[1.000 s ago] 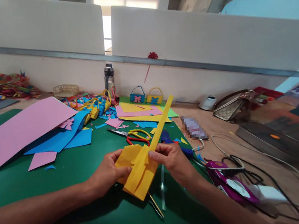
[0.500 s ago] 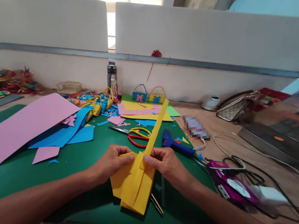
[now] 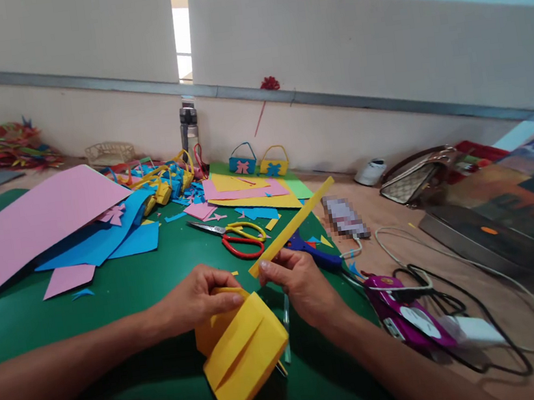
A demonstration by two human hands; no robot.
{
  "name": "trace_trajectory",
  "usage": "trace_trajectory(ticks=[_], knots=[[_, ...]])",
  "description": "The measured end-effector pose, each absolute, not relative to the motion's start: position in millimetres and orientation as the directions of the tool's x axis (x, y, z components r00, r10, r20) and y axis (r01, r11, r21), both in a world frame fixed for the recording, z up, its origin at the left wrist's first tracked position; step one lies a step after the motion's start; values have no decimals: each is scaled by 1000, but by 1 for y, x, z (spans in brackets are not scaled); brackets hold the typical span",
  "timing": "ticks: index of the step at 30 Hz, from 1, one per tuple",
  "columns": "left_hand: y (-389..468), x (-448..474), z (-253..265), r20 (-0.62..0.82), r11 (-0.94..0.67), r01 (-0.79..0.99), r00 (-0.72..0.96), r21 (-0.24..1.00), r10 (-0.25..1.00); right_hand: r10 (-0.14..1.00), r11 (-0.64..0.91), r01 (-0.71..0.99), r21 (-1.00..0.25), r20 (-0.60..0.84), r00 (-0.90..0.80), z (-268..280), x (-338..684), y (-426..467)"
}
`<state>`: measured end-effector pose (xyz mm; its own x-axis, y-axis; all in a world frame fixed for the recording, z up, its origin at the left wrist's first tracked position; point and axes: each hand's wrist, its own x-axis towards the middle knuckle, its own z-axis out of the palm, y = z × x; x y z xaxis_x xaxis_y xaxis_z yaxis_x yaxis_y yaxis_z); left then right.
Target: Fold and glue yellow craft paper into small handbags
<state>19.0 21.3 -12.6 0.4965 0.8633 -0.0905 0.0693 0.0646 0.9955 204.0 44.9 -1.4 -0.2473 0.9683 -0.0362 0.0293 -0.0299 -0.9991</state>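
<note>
My left hand (image 3: 205, 294) pinches the upper edge of a folded yellow paper bag (image 3: 248, 353), which hangs tilted over the near side of the green table. Between thumb and fingers my right hand (image 3: 302, 280) holds a long yellow paper strip (image 3: 297, 225) by its lower end; it slants up to the right, apart from the bag. Behind my right hand lies a blue glue gun (image 3: 321, 256), partly covered. Scissors (image 3: 240, 239) with red and yellow handles rest just beyond the hands. A clear glue stick (image 3: 286, 328) shows beside the bag.
Pink paper (image 3: 44, 223) and blue sheets (image 3: 105, 238) lie at left. Two small finished paper bags (image 3: 257, 162) stand by the wall near a bottle (image 3: 190, 131). Cables cross the right side around a purple power strip (image 3: 400, 313); a handbag (image 3: 412, 181) sits farther back.
My right hand has drawn the strip away from the bag, up and to the right. In my left hand the bag has tipped and turned, its lower part now further right.
</note>
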Motion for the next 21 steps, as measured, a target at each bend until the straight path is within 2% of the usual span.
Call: trace_trajectory(ticks=[5,10,16,21], knots=[[21,21,-13,3,-32,52,471,998,882,956,-87,56,-995,-99,-276,-3,201,41],[19,22,-9,-11,-19,67,425,998,905,915,-195,72,-978,-208,-345,-5,197,37],[19,20,-10,-67,60,29,471,998,880,874,-106,-98,-989,-46,-485,2,204,40],[21,17,-14,-133,149,11,517,989,846,818,-72,-39,-997,-36,-575,10,213,45]])
